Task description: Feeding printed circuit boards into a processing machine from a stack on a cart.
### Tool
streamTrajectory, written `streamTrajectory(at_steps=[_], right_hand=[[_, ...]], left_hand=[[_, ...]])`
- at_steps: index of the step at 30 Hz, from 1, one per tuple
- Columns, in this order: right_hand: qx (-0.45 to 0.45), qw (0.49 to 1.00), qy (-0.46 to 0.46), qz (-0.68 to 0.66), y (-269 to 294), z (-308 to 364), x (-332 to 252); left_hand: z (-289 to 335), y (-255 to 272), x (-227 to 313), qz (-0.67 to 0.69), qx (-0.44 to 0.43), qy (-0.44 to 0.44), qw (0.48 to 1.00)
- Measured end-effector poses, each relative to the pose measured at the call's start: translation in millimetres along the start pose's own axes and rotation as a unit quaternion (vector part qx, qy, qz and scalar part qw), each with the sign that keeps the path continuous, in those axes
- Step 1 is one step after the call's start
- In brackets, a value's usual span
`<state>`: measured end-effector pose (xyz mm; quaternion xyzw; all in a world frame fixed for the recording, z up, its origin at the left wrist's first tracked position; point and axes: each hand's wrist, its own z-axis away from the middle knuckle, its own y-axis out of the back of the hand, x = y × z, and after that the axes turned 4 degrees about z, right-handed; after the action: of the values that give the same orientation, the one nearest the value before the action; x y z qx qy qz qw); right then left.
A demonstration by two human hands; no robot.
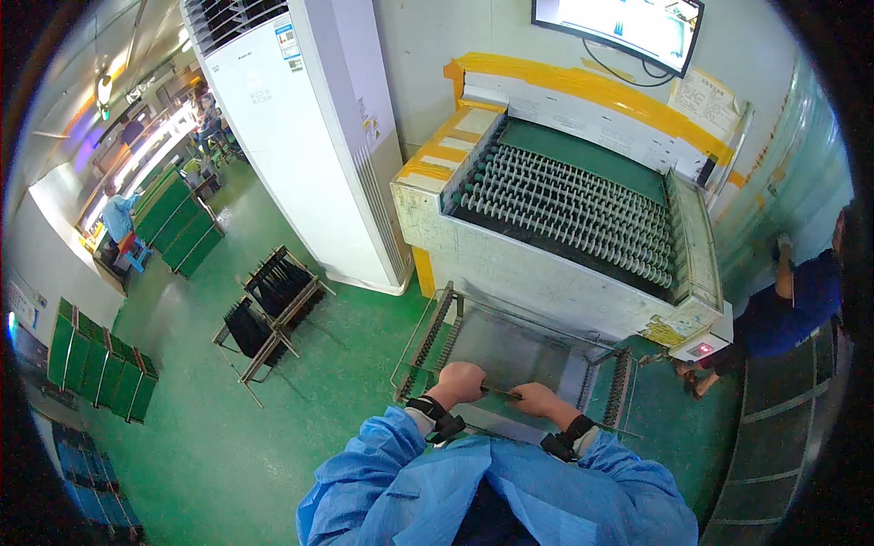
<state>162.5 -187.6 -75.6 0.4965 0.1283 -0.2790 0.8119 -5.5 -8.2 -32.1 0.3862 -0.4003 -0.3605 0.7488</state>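
My left hand [460, 383] and my right hand [539, 401] are held close together in front of my body, fingers closed. Between them spans a thin flat piece [497, 392], brownish and seen nearly edge-on, gripped at its two ends. Its exact kind is too small to make out. Just beyond and below my hands is a metal wire rack [441, 326] with coil-like slotted rails along its left and right sides. Blue sleeves cover my forearms, and dark straps circle both wrists.
Behind the rack stands a conveyor machine [555, 264] with rows of rollers. A tall white air conditioner [300, 136] is left of it. Racks with dark panels [264, 309] and green panel stacks [100, 362] stand on the floor. Another person [792, 305] is at the right.
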Motion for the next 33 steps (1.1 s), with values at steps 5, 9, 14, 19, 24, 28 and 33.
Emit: streamTrajectory(at_steps=[5, 9, 14, 19, 24, 28, 33], right_hand=[[0.008, 1.0, -0.009, -0.01, 5, 4, -7], [0.007, 0.999, -0.016, -0.044, 12, 9, -15], [0.049, 0.999, 0.006, 0.0, 13, 15, -17], [0.064, 0.997, 0.003, 0.044, 12, 15, -17], [0.106, 0.99, 0.032, 0.088, -1, 19, -20], [0.065, 0.99, 0.01, 0.123, 25, 33, -43], [0.076, 0.989, 0.025, 0.126, 58, 51, -54]], left_hand=[[1, -2, 0, -0.005, 0.015, -0.003, 1.0], [3, 1, 1, 0.001, 0.008, 0.0, 1.0], [0, -3, -1, 0.015, 0.043, -0.032, 0.998], [12, 13, 5, 0.013, 0.01, -0.021, 1.0], [13, 3, -3, 0.013, 0.03, -0.072, 0.997], [21, 23, 4, -0.011, 0.017, -0.092, 0.996], [26, 55, 13, -0.04, 0.042, -0.145, 0.988]])
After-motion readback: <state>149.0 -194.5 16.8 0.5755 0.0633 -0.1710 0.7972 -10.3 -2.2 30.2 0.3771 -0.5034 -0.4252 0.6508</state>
